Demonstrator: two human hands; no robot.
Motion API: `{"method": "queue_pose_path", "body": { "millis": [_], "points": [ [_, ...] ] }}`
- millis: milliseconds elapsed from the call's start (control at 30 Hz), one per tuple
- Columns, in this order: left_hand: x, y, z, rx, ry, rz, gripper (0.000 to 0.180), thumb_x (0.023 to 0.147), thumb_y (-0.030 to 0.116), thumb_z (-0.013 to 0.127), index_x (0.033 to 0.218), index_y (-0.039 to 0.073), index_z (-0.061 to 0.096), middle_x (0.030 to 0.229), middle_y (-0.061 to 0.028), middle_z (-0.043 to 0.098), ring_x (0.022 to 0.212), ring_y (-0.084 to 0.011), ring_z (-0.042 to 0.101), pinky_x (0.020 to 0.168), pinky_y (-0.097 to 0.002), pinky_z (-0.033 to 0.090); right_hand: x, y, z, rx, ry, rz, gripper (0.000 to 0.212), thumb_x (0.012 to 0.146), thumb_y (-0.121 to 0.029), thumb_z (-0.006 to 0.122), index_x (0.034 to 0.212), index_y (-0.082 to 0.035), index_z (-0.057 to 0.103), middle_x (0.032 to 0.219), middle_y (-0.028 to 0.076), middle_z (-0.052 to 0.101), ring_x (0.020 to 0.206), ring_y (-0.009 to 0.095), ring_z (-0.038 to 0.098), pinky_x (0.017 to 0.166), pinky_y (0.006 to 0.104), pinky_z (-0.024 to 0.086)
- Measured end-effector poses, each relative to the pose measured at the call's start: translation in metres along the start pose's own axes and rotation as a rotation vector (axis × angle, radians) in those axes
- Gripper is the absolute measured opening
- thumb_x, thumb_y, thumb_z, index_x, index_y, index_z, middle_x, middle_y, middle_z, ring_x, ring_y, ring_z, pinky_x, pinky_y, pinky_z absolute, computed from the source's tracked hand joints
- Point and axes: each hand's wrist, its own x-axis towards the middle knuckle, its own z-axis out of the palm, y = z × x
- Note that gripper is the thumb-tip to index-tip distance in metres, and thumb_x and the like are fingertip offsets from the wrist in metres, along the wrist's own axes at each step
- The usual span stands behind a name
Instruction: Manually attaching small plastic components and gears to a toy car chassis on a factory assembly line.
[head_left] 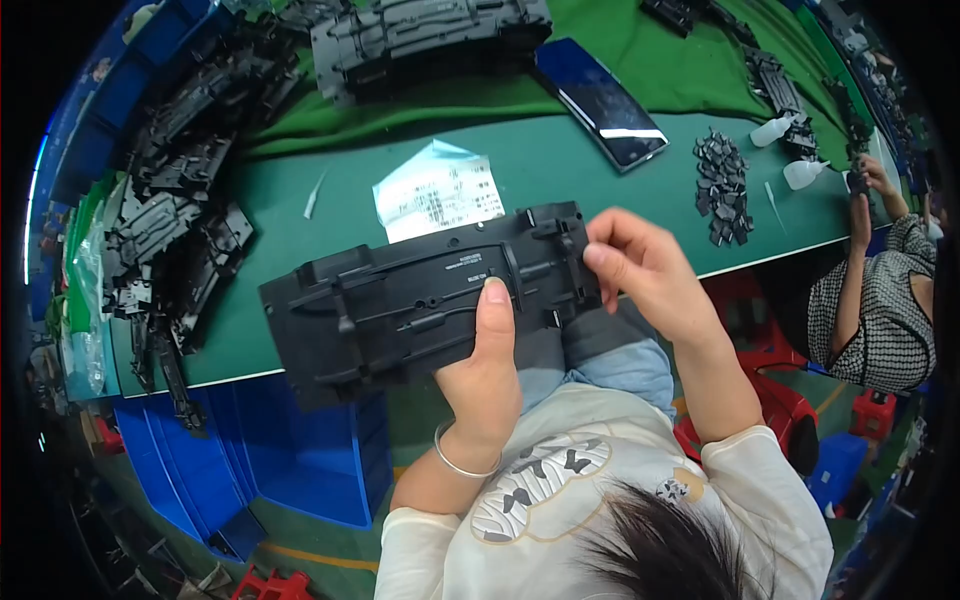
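Observation:
A long black moulded plastic chassis (390, 270) is held tilted over the table's front edge, its ribbed face toward me. My left hand (483, 365) is closed on its near edge, with the thumb lying across the face and the other fingers hidden beneath. At the chassis's right end my right hand (645, 265) has thumb and fingers pinched together against the edge. Whether a small piece is also between those fingertips is hidden. Just beyond the chassis lies a creased printed paper slip (435, 190).
Black plastic parts (165, 230) are heaped at left; stacked chassis (430, 40) lie on green cloth (690, 70). A dark phone (605, 105), small black pieces (722, 190) and white bottles (803, 174) are to the right. Blue bins (300, 450) stand below. A co-worker's hand (877, 176) is far right.

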Motion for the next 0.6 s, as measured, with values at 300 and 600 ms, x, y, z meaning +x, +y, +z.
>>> {"method": "queue_pose_path", "body": {
  "millis": [300,600],
  "points": [
    [0.001,0.001,0.000,-0.033,-0.374,0.077,0.045,0.075,0.015,0.057,0.110,0.000,0.035,0.106,-0.0098,0.044,0.097,-0.0182,0.044,0.085,-0.0305,0.034,0.007,-0.020,-0.027,0.270,0.014,-0.081,0.012,0.078,-0.016,0.053,0.076,-0.007,0.045,0.059,-0.005,0.043,0.042,0.002,0.043,0.041,0.0149,0.038],
    [0.004,-0.009,-0.008,0.173,-0.346,0.048,0.025,0.083,0.015,0.043,0.102,0.000,0.039,0.086,-0.0144,0.054,0.072,-0.0176,0.054,0.066,-0.0268,0.044,0.144,-0.107,-0.067,0.231,0.049,-0.369,0.010,0.080,-0.016,0.050,0.076,-0.007,0.049,0.060,-0.005,0.043,0.051,0.004,0.042,0.047,0.0162,0.035]
  ]
}}
